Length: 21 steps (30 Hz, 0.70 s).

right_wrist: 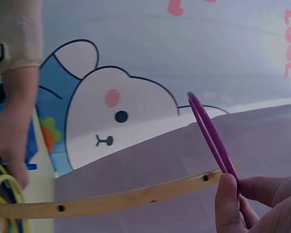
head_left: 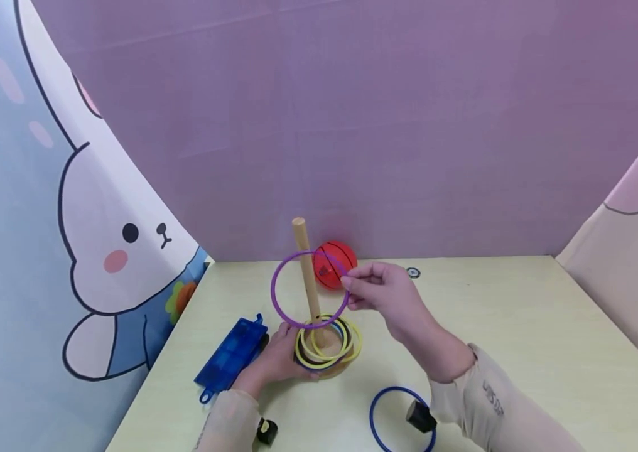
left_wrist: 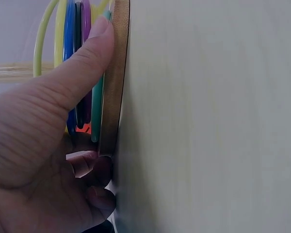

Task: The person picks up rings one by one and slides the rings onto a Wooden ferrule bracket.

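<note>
- Table (head_left: 500,326): pale wood top, walled by a purple backdrop and a rabbit-print curtain (head_left: 98,251) on the left.
- Blue plastic case (head_left: 231,356): flat on the table, just left of the left hand, long axis running diagonally away from the person.
- Orange ball (head_left: 335,263): behind the peg, near the back wall, apart from both hands.
- Blue ring (head_left: 401,419): flat on the table near the right forearm, untouched.
- Peg stand base (left_wrist: 115,77): round wooden disc on the table; stack of rings (head_left: 327,342) (yellow, blue, dark, purple in the wrist view) lies on it around the peg.
- Wooden peg (head_left: 306,276): upright, slight tilt, long axis near vertical.
- Purple ring (head_left: 309,289): off the table, standing close to vertical, already threaded over the peg — peg passes through its opening, and its lower edge is close to the stack. It lies left of the right fingertips, toward the peg.
- Right hand (head_left: 389,295): pinches the purple ring's right edge between thumb and fingertips (right_wrist: 228,204); it is the hand on the ring.
- Left hand (head_left: 279,358): low, at the base's left edge; thumb (left_wrist: 72,73) pressed across the ring stack and the disc rim, other fingers curled under the rim, gripping the base.
</note>
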Available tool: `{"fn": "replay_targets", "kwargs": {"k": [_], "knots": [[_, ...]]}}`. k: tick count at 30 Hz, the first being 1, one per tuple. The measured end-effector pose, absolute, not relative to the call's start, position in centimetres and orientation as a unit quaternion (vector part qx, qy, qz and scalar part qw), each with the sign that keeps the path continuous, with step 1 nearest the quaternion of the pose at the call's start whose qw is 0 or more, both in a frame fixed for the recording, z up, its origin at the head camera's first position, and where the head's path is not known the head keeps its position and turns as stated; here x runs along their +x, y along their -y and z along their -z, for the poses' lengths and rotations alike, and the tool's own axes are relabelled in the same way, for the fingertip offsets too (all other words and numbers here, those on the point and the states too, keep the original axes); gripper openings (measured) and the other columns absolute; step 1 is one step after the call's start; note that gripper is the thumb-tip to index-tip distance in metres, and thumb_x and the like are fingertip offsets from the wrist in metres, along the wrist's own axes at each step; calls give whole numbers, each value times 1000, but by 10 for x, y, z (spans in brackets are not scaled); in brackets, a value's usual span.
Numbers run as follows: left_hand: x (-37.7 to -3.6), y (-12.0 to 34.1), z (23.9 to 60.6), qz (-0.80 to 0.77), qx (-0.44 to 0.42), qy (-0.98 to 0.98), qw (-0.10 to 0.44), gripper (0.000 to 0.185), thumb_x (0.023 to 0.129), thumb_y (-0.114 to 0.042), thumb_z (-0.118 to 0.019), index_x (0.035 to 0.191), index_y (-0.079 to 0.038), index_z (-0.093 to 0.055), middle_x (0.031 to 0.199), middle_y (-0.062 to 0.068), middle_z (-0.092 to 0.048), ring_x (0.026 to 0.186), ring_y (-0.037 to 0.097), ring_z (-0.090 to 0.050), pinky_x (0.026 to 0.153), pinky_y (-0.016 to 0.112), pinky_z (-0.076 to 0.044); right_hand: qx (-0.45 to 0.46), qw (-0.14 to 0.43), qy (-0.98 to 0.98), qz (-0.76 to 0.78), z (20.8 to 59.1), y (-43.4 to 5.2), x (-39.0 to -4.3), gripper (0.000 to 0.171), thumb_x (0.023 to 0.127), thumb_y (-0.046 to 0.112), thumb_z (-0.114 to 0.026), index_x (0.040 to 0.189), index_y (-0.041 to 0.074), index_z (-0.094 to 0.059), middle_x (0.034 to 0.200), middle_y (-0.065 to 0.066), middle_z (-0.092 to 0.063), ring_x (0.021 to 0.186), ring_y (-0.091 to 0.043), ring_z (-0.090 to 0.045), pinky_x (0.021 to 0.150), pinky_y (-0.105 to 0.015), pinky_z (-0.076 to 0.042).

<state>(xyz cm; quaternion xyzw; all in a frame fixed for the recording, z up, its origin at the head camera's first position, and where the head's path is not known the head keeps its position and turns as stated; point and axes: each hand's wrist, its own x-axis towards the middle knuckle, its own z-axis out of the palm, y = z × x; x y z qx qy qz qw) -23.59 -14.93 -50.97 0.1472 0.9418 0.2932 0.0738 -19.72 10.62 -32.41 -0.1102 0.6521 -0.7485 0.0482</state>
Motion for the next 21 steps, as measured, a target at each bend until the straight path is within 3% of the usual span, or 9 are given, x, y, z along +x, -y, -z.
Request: {"fn": "replay_targets", "kwargs": {"k": [5, 11, 15, 21], "knots": [[-237, 146, 510, -283, 148, -945, 70, 110, 58, -57, -88, 143, -7, -41, 125, 8, -42, 117, 28, -45, 100, 50, -43, -128, 16, -627, 768, 296, -110, -202, 22, 90, 1, -68, 106, -12, -60, 82, -8, -68, 67, -17, -67, 69, -33, -58], [-239, 146, 510, -280, 141, -947, 76, 109, 59, -58, -87, 144, -9, -41, 124, 6, -41, 116, 26, -44, 100, 49, -43, -119, -20, -610, 783, 282, -106, -214, 19, 89, 2, -69, 103, -10, -61, 81, -7, -68, 65, -16, -67, 66, -31, -58], [-239, 145, 509, -284, 145, -945, 74, 107, 60, -57, -88, 144, -9, -41, 122, 6, -41, 114, 26, -44, 98, 49, -44, -96, -15, -607, 789, 296, -104, -226, 19, 89, 1, -69, 102, -11, -61, 78, -6, -68, 64, -15, -66, 66, -32, -58], [-238, 144, 506, -284, 157, -944, 60, 108, 59, -56, -89, 143, -6, -42, 121, 7, -42, 112, 27, -45, 97, 49, -44, -58, 9, -639, 767, 347, -103, -235, 20, 89, -3, -67, 104, -14, -60, 79, -7, -68, 64, -15, -66, 65, -30, -58]]}}
